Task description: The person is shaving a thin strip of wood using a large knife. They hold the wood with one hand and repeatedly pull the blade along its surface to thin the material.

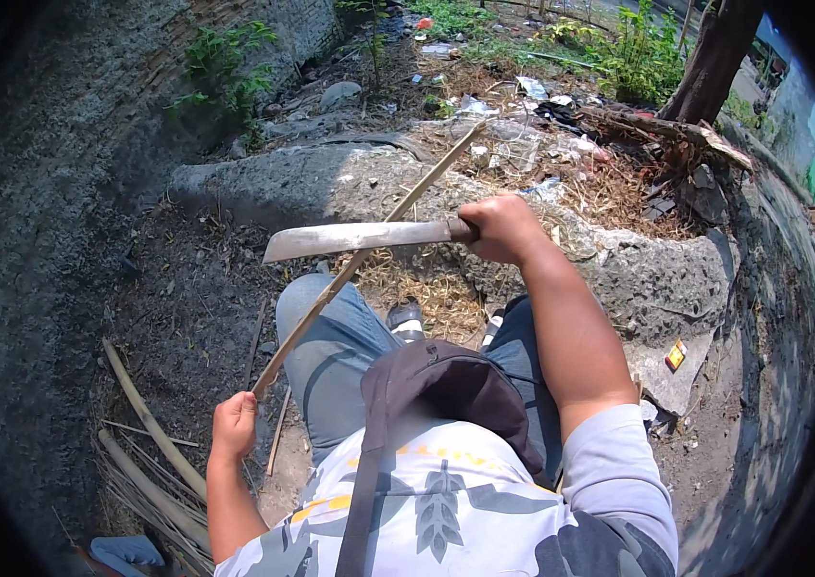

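Note:
My right hand (503, 229) is closed round the dark handle of a machete (359, 238), whose broad pale blade points left. The blade crosses over a long thin wooden strip (316, 306); I cannot tell whether they touch. My left hand (234, 423) grips the strip's lower end, near my left knee. From there the strip slants up and to the right, over my left thigh, with its far end above the concrete block. Pale wood shavings (446, 303) lie on the ground between and beyond my feet.
A rough concrete block (263, 183) lies across in front of me. Longer strips and curved poles (152, 413) lie at the lower left, beside a wall (32, 221). Litter and dry shavings cover the ground beyond, near a tree trunk (715, 62). A small yellow-red packet (676, 355) lies at right.

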Demonstrator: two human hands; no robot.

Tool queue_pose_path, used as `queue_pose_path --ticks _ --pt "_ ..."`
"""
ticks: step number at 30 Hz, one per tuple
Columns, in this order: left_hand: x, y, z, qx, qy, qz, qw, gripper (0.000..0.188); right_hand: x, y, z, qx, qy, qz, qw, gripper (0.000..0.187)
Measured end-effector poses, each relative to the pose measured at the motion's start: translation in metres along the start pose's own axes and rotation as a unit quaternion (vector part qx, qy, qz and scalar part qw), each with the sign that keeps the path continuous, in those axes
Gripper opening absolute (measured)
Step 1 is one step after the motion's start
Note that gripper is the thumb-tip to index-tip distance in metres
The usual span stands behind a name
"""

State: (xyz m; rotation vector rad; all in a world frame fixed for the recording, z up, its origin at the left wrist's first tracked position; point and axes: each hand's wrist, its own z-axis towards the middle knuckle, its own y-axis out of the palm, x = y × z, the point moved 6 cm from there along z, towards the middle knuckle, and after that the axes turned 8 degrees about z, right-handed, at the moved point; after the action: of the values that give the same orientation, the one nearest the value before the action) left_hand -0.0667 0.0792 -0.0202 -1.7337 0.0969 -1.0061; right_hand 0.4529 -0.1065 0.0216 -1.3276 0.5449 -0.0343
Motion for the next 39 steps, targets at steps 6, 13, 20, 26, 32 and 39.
queue_pose_path --ticks 6,13,20,26,32,39 --pt "0.02 -0.034 -0.006 -0.035 0.027 0.027 0.999 0.055 0.119 0.011 -0.013 0.098 0.271 0.22 0.932 0.023" --pt "0.017 -0.024 0.008 -0.036 -0.006 0.067 0.997 0.052 0.1 0.015 -0.014 0.047 0.254 0.186 0.948 0.03" --pt "0.03 -0.022 0.013 -0.031 0.003 0.036 0.999 0.051 0.012 -0.007 -0.003 -0.011 0.059 0.005 0.998 0.017" --pt "0.032 -0.079 -0.01 0.011 0.011 0.09 0.996 0.054 0.113 -0.004 -0.025 0.08 0.301 0.14 0.94 0.029" --pt "-0.01 -0.073 -0.016 0.016 -0.046 0.088 0.995 0.056 0.074 0.001 -0.019 0.037 0.302 0.102 0.947 0.029" --pt "-0.02 -0.052 -0.018 0.007 -0.026 0.015 1.0 0.055 0.09 0.009 -0.014 0.107 0.215 0.255 0.937 0.024"
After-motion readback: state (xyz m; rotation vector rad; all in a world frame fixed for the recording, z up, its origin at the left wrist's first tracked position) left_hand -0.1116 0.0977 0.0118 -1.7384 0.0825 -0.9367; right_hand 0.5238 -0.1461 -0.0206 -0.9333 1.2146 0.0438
